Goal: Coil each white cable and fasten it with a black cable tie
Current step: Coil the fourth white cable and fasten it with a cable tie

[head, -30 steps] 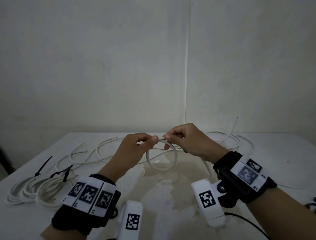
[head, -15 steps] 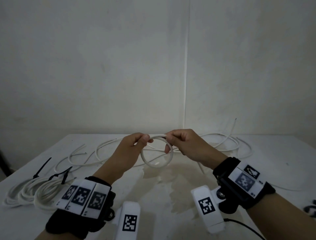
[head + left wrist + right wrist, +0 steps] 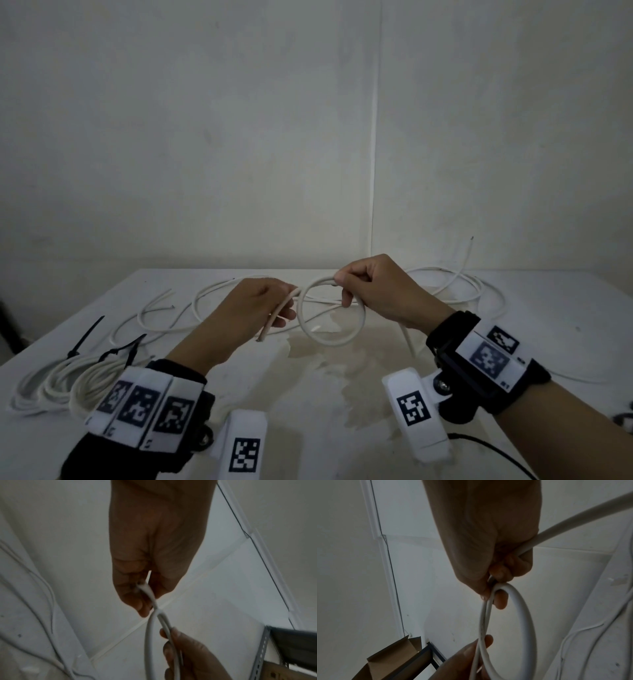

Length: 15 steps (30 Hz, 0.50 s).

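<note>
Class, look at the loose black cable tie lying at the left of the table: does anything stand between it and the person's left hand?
Nothing visible blocks the way: bare table lies between the left hand and the cable tie. The hand itself is busy, though, holding the free end of the white cable whose loop the right hand grips.

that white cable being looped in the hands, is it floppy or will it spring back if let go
Probably springy: the white cable holds a round open loop between the left hand and right hand, not sagging. Its free end juts out nearly straight, so it is likely fairly stiff. It seems light.
</note>
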Motion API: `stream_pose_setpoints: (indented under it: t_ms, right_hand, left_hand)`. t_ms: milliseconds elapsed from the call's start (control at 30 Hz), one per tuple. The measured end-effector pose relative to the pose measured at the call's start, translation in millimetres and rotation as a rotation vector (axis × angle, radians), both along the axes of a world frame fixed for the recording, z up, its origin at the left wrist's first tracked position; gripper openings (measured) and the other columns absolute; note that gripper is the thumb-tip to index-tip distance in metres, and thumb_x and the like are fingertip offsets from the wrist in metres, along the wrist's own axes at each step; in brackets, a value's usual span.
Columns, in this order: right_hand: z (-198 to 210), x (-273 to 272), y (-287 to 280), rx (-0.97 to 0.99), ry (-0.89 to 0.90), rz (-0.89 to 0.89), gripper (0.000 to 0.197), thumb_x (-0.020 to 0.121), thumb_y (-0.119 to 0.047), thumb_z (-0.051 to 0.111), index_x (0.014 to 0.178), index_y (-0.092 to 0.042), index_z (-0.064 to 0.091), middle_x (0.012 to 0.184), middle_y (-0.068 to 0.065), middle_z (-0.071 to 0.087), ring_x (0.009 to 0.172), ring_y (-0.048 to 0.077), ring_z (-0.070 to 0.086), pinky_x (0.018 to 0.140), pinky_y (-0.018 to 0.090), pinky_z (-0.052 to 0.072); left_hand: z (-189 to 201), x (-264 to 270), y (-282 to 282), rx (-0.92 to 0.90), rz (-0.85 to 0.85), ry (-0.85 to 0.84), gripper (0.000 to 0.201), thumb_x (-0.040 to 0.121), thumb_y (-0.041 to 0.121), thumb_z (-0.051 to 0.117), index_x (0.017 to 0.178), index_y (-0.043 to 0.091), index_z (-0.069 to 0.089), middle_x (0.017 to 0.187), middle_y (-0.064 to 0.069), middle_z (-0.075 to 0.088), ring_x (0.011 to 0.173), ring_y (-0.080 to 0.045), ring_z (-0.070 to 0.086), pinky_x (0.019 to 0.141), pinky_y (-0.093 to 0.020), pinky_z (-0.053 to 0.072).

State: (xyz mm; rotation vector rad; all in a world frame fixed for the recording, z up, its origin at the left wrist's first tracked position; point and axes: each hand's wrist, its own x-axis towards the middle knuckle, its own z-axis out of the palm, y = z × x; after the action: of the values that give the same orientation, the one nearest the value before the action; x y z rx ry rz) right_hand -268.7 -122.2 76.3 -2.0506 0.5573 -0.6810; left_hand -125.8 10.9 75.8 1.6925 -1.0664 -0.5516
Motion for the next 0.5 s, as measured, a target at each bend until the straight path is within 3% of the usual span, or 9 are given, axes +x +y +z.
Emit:
stream_pose_setpoints:
  t_ms: [67, 167, 267, 300, 400, 500]
  right_hand:
    - [0, -2, -1, -0.011, 0.006, 0.003, 0.026, 0.091, -0.016, 0.054, 0.07, -0.012, 0.068, 0.054, -0.006, 0.062, 0.039, 0.002, 0.036, 0.043, 0.012, 0.033]
    - [1, -2, 0, -0.047, 0.002, -0.004, 0.027, 0.09, -0.018, 0.055, 0.066, -0.015, 0.067, 0.053, -0.004, 0.064, 0.041, 0.003, 0.039, 0.044, 0.012, 0.034]
    - [-2, -2, -1, -0.098, -0.041, -0.017, 0.031, 0.089, -0.021, 0.057, 0.064, -0.008, 0.069, 0.061, 0.019, 0.062, 0.046, 0.012, 0.038, 0.046, 0.016, 0.032]
    - [-2, -2, 0, -0.109, -0.058, -0.021, 0.032, 0.089, -0.022, 0.057, 0.063, -0.008, 0.069, 0.059, 0.021, 0.059, 0.046, 0.011, 0.036, 0.046, 0.016, 0.032]
    - [-2, -2, 1, -0.135, -0.071, -0.035, 0.034, 0.09, -0.022, 0.057, 0.059, -0.014, 0.066, 0.051, 0.003, 0.053, 0.042, 0.006, 0.033, 0.045, 0.014, 0.03]
    - [-6, -2, 3, -0.138, -0.075, -0.036, 0.035, 0.09, -0.022, 0.056, 0.058, -0.015, 0.065, 0.052, 0.004, 0.054, 0.043, 0.005, 0.034, 0.047, 0.015, 0.031]
  left_hand:
    - [2, 1, 5, 0.004, -0.064, 0.115, 0.024, 0.093, 0.004, 0.047, 0.082, 0.01, 0.068, 0.074, -0.005, 0.066, 0.061, -0.006, 0.064, 0.061, -0.015, 0.053]
    - [1, 2, 7, -0.049, -0.123, 0.343, 0.015, 0.087, 0.001, 0.053, 0.083, 0.003, 0.067, 0.067, -0.004, 0.068, 0.06, -0.007, 0.066, 0.058, -0.016, 0.054]
    - [-5, -1, 6, -0.093, -0.118, 0.449, 0.005, 0.081, 0.008, 0.059, 0.085, 0.008, 0.062, 0.063, 0.0, 0.068, 0.058, -0.006, 0.065, 0.06, -0.021, 0.055]
    - [-8, -3, 5, -0.089, -0.133, 0.468, 0.008, 0.077, 0.015, 0.061, 0.084, 0.011, 0.06, 0.065, 0.001, 0.069, 0.06, -0.007, 0.065, 0.061, -0.022, 0.055]
    - [-13, -12, 2, -0.069, -0.229, 0.535, 0.028, 0.07, 0.03, 0.057, 0.089, 0.011, 0.062, 0.073, 0.0, 0.072, 0.068, -0.012, 0.069, 0.065, -0.029, 0.059]
    - [-11, -22, 0, -0.098, -0.234, 0.504, 0.028, 0.07, 0.032, 0.055, 0.08, 0.007, 0.06, 0.059, 0.001, 0.065, 0.057, -0.009, 0.064, 0.057, -0.026, 0.056]
